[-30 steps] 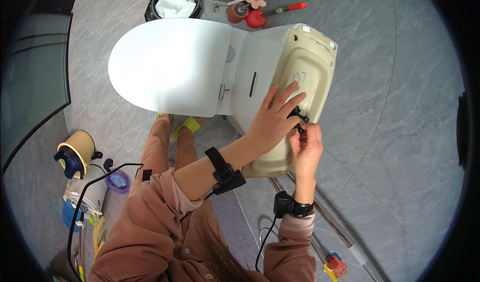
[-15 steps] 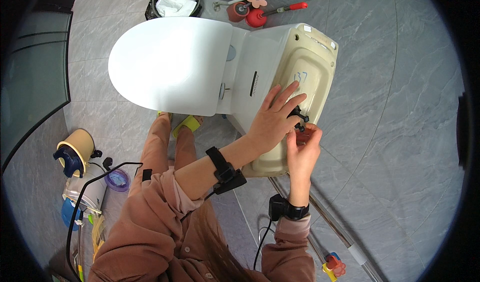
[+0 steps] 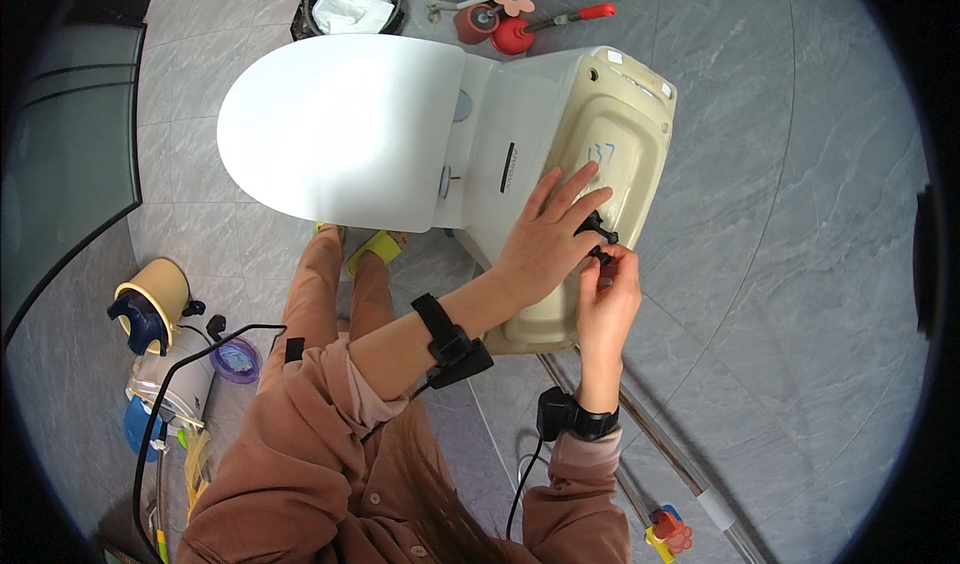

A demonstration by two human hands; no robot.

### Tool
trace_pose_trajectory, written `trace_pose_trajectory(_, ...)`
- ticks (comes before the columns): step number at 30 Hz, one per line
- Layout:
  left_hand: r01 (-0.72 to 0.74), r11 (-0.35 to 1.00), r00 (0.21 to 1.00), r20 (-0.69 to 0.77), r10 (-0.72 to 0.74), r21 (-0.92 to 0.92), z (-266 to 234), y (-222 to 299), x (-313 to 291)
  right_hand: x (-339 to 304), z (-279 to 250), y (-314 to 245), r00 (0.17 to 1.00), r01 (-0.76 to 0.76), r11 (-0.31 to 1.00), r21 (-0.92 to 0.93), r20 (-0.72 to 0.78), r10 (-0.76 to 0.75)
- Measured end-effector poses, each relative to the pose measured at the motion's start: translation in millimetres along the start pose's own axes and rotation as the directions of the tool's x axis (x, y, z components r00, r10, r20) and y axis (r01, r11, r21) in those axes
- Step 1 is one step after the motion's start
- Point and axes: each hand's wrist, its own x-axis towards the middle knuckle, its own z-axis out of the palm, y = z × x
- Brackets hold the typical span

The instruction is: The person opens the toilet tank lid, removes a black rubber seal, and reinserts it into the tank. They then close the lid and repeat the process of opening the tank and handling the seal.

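An upturned cream toilet tank lid (image 3: 640,134) lies on the tank of a white toilet (image 3: 330,134), its hollow underside facing up. A black plastic fitting (image 3: 603,230) with short arms sits at the lid's middle. My left hand (image 3: 545,239) rests across the lid with its fingers spread, thumb and forefinger on either side of the fitting. At the lid's right edge, my right hand (image 3: 608,294) pinches the near end of the black fitting between thumb and fingertips. The fingers partly hide the fitting.
Behind the toilet stand a lined bin (image 3: 352,6), a toilet brush holder (image 3: 476,24) and a red plunger (image 3: 512,36). A metal pole (image 3: 690,474) lies at the lower right. A yellow bucket (image 3: 160,289) and cleaning things are at the left.
My right hand has shifted slightly up and its fingers have closed in on the near end of the black fitting. My left hand stays nearly where it was.
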Motion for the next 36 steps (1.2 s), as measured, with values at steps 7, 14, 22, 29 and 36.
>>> trace_pose_trajectory(7, 0.008, 1.000, 1.000, 0.010, -0.008, -0.021, -0.6, -0.1, 0.1, 0.9, -3.2, -1.4, 0.996, -0.085, 0.981, -0.174, 0.013, 0.089)
trace_pose_trajectory(14, 0.012, 1.000, 1.000, 0.013, -0.011, -0.021, -1.9, 0.7, 0.5, -0.7, 1.9, 5.2, 1.000, -0.017, 0.995, -0.100, -0.018, 0.015)
trace_pose_trajectory(22, 0.012, 0.999, 1.000, 0.007, -0.012, -0.045, -0.5, -0.3, -0.4, 0.8, 2.5, -1.6, 0.997, -0.075, 0.974, -0.213, -0.036, 0.069)
trace_pose_trajectory(29, 0.015, 0.999, 1.000, 0.003, -0.015, -0.032, 0.1, 0.0, -0.1, 1.0, -2.5, 3.6, 0.999, -0.014, 0.989, -0.149, 0.033, 0.019)
trace_pose_trajectory(36, 0.007, 0.999, 1.000, 0.011, -0.006, -0.034, -1.3, -0.6, -1.1, -4.1, 0.1, -4.4, 0.998, -0.062, 0.997, -0.052, -0.028, 0.061)
